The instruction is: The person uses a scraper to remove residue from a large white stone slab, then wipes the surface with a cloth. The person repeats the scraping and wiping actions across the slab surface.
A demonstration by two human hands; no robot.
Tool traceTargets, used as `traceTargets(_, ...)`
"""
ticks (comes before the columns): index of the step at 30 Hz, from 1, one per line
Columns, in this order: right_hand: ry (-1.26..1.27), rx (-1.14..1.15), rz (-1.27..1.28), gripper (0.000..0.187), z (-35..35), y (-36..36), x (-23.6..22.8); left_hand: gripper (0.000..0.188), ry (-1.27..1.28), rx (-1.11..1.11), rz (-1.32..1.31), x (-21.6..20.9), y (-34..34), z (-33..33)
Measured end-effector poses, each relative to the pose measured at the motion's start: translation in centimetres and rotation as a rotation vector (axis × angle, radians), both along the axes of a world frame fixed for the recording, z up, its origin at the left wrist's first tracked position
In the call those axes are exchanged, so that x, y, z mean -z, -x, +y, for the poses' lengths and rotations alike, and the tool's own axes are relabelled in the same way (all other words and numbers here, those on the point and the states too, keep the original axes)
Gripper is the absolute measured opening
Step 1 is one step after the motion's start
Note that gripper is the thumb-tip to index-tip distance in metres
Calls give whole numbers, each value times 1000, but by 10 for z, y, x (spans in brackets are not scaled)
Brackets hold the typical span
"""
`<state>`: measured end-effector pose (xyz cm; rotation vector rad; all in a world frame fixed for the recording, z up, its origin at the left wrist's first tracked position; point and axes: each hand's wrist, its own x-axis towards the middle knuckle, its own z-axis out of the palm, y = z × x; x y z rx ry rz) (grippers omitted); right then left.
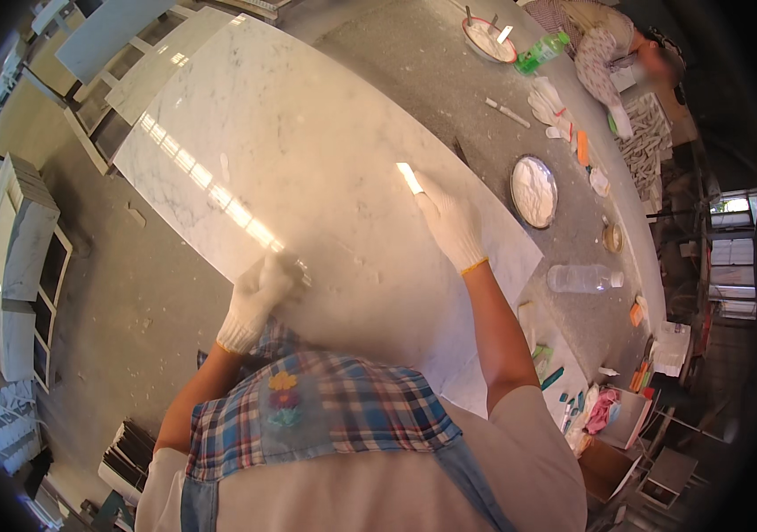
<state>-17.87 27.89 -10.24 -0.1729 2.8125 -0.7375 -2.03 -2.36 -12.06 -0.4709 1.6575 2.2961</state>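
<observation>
A large polished marble slab [325, 151], white with grey veins, lies in front of me and reflects a strip of light. My right hand [451, 226], in a white knitted glove, is over the slab's right part. It is closed on a small flat scraper [409, 177] whose bright blade points away from me. My left hand [263, 288], gloved too, is at the slab's near left edge with its fingers curled in. Motion blurs those fingertips, and what they hold, if anything, I cannot make out.
Right of the slab, a grey ledge bears a round dish of white paste [534, 191], a clear plastic bottle [584, 278], a green bottle [542, 53], a bowl with tools [488, 40] and spare gloves [550, 108]. Another person [604, 53] is at far right. Stacked slabs [19, 230] stand left.
</observation>
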Motion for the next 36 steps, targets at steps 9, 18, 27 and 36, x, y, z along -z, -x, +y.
traceTargets(9, 34, -148, 314, 40, -10, 18, 14, 49, -26, -1, 14, 3, -1, -1)
traceTargets(18, -81, -204, 335, 33, -13, 16, 9, 51, -26, -13, 19, 6, -2, -1)
traceTargets(27, 7, -181, 281, 34, -12, 13, 4, 45, -28, 10, -9, 4, -2, -3)
traceTargets(36, -54, -227, 160, 35, -8, 9, 3, 50, -25, -12, -4, 6, -2, -2)
